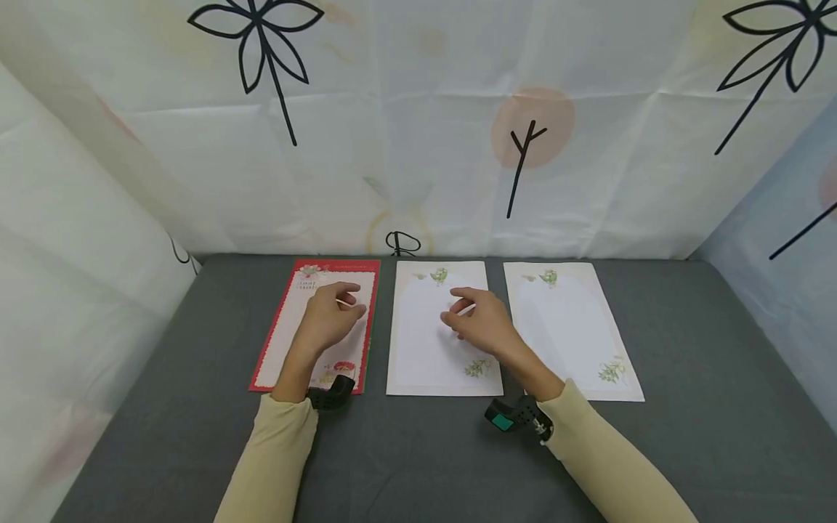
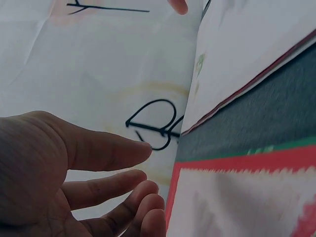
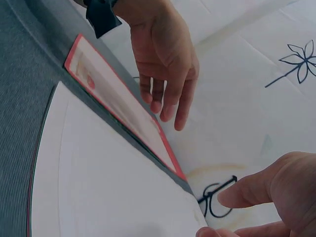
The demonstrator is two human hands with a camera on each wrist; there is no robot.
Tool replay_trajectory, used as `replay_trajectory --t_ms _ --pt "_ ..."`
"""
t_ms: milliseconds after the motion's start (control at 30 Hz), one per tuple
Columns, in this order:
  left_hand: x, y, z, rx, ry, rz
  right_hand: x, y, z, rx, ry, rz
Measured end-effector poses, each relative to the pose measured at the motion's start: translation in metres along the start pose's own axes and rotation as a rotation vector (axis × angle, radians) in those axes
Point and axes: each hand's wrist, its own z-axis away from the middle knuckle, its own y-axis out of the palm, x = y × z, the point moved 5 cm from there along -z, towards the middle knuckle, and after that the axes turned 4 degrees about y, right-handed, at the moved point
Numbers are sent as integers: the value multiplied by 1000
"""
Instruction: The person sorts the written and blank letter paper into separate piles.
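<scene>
Three sheets of printed paper lie side by side on a dark grey table. Over the red-bordered sheet (image 1: pixel 346 341) at the left hovers my left hand (image 1: pixel 329 316), its fingers loosely curled around nothing. My right hand (image 1: pixel 484 319) hangs above the middle white sheet (image 1: pixel 418 334), which carries green leaf prints; its fingers are bent and relaxed, also without anything between them. To the right lies a similar white leaf-print sheet (image 1: pixel 569 327). In the left wrist view, a thin red edge shows under a white sheet (image 2: pixel 252 54), and green peeks out beside the red border (image 2: pixel 237 165).
The grey tabletop (image 1: pixel 405 465) extends in front of the sheets and to both sides. A pale fabric backdrop (image 1: pixel 431 145) with black plant drawings rises right behind the sheets. Each wrist wears a black camera band, such as the right one (image 1: pixel 519 414).
</scene>
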Motion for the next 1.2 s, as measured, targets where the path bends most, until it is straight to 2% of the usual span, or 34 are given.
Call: replay_trajectory --t_ms 267,500,900,1200 --pt "-11 22 0 50 36 51 -25 -27 10 -86 9 72" --pt "-16 39 -1 57 36 28 -41 -41 15 -138 38 135" --pt "-20 52 -1 86 34 -32 -47 -41 16 -106 99 189" --pt "-16 58 0 125 23 -59 -49 -38 17 -88 105 198"
